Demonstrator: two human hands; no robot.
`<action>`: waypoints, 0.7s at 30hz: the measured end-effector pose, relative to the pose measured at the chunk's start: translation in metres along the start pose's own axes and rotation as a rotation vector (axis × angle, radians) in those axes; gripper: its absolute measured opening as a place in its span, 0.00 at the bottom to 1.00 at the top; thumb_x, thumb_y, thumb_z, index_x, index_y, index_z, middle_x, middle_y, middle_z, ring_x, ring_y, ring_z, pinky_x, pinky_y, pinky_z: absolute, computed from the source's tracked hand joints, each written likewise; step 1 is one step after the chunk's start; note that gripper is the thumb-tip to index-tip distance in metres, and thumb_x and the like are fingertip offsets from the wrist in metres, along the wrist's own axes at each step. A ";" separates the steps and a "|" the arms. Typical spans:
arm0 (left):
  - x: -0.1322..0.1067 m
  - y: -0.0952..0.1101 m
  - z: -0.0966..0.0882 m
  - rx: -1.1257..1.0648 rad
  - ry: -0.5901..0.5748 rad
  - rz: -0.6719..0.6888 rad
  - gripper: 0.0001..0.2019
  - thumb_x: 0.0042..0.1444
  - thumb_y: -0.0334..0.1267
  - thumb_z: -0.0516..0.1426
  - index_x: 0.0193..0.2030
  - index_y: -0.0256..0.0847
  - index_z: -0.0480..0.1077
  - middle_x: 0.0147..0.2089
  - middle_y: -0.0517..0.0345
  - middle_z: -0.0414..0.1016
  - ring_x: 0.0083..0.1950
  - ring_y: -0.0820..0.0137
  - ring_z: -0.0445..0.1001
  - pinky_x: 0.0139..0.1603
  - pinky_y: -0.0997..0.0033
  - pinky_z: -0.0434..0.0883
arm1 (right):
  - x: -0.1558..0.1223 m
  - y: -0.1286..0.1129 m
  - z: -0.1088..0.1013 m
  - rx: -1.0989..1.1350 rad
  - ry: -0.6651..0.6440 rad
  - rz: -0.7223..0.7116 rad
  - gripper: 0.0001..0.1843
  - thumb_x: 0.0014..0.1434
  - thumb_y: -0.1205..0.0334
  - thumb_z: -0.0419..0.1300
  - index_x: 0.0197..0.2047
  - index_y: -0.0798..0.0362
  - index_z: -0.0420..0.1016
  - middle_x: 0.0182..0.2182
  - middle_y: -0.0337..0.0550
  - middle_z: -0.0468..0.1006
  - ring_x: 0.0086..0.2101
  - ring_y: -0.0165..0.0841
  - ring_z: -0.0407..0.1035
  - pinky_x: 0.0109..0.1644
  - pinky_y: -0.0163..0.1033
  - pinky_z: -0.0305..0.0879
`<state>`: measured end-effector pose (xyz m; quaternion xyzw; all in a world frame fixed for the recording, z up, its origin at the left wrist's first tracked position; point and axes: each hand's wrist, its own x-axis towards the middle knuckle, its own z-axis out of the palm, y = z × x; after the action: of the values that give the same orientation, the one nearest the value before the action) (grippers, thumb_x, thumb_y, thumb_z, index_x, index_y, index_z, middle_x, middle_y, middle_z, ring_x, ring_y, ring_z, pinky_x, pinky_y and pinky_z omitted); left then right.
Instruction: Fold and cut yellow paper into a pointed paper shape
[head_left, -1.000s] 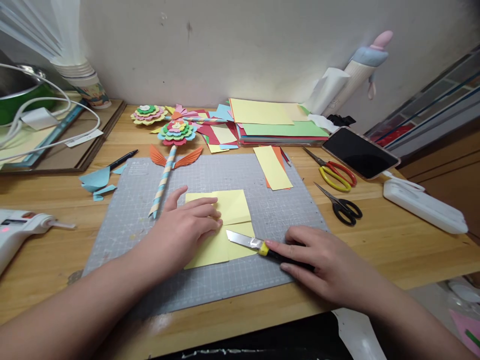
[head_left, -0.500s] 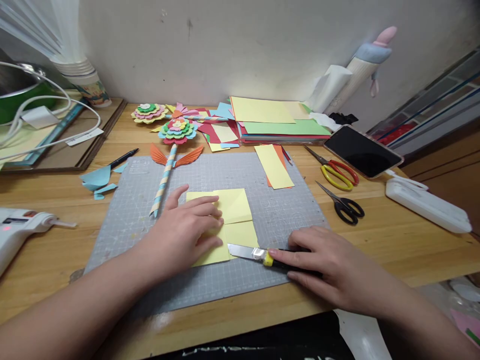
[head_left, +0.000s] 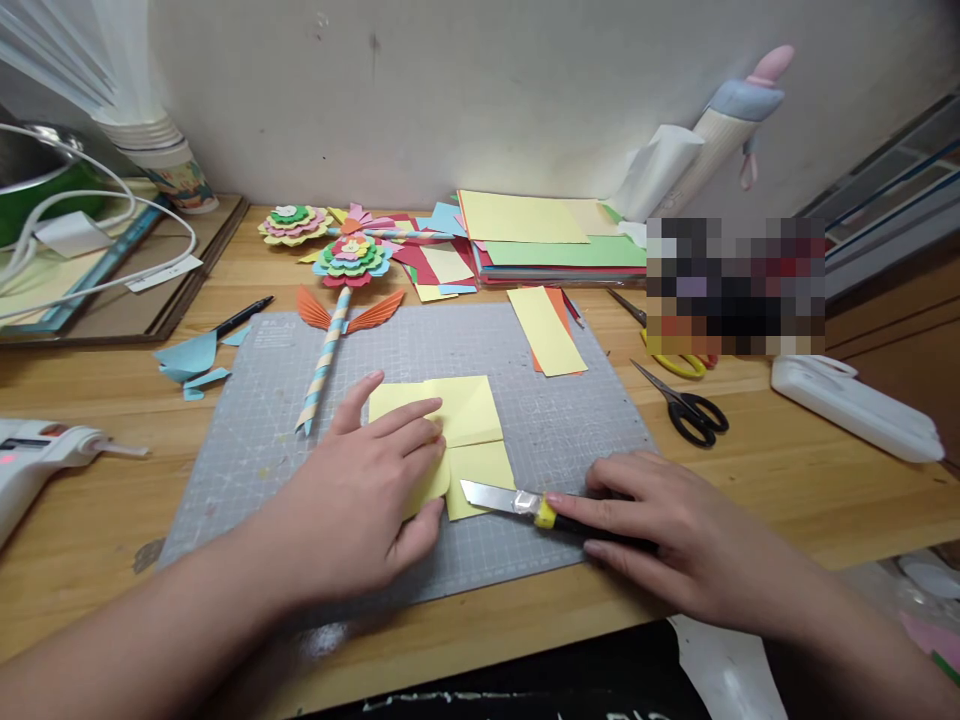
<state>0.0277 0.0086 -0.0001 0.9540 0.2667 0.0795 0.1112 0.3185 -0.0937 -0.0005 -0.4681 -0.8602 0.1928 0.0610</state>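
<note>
Yellow paper [head_left: 472,415] lies on a grey cutting mat [head_left: 540,410], with cut or creased lines across it. My left hand [head_left: 379,470] is over its left side. The thumb is at the lower edge of the lower left piece, whose edge curls up between thumb and fingers. My right hand [head_left: 660,530] rests at the mat's right front, closed around a utility knife [head_left: 592,525] with a yellow-and-black handle. Its blade is out and points left, the tip over the lower right part of the paper.
Paper flowers [head_left: 352,260] on striped stems lie behind. A paper stack [head_left: 555,255] stands against the wall, with yellow strips [head_left: 547,330] before it. Black-handled scissors [head_left: 690,415] lie right, a glue gun [head_left: 52,460] left. Blue scraps [head_left: 187,355] lie beside a marker [head_left: 244,315].
My left thumb has drawn down to the paper's lower edge, and the lower left piece now curls up. The knife has shifted slightly right with my right hand.
</note>
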 end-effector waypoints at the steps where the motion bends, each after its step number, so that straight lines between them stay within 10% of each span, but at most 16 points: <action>1: 0.000 -0.001 0.000 -0.008 0.003 0.005 0.13 0.58 0.40 0.52 0.45 0.42 0.74 0.54 0.51 0.78 0.65 0.59 0.67 0.72 0.52 0.27 | 0.001 0.000 0.000 0.002 0.004 -0.001 0.22 0.67 0.62 0.54 0.63 0.43 0.68 0.38 0.46 0.72 0.37 0.38 0.68 0.40 0.44 0.63; 21: 0.000 -0.005 0.003 -0.020 0.004 0.006 0.14 0.65 0.36 0.48 0.44 0.42 0.74 0.52 0.56 0.79 0.64 0.64 0.69 0.71 0.52 0.31 | 0.020 -0.002 0.012 -0.022 0.070 0.041 0.23 0.67 0.60 0.52 0.64 0.43 0.68 0.36 0.47 0.72 0.36 0.40 0.66 0.38 0.46 0.63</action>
<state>0.0261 0.0124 -0.0041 0.9535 0.2634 0.0844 0.1199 0.3019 -0.0814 -0.0121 -0.4926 -0.8500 0.1680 0.0818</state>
